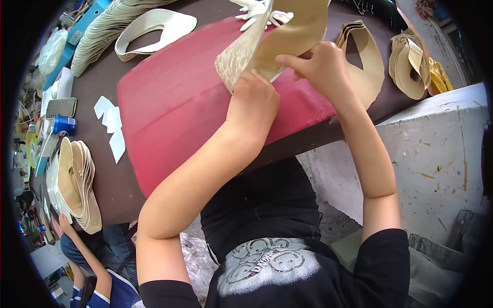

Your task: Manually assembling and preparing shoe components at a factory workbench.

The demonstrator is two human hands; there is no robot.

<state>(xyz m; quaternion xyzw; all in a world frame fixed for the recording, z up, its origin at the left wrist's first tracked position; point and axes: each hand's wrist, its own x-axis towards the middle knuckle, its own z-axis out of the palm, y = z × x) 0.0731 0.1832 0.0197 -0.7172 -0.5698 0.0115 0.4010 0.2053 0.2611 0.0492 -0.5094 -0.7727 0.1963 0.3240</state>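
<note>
Over the red mat [174, 97] I hold up a shoe upper [287, 38] with a smooth tan lining and a mottled cream outer face. My left hand [254, 97] is closed on its lower edge, the fingers bent around the material. At the right edge of the same upper, my right hand [326, 69] grips with curled fingers, its thumb lying along the tan side. Part of the right fingers is hidden behind the piece. A white glove [251, 14] lies just behind the upper, partly covered by it.
Tan uppers [367, 77] lie close to my right hand, another bundle [408, 66] farther right. Far left are a long stack [105, 33], a white loop-shaped upper [179, 25], white cut pieces [110, 120], a phone [61, 108] and a blue can [64, 124]. A co-worker's hand [64, 223] is near nested uppers [79, 179].
</note>
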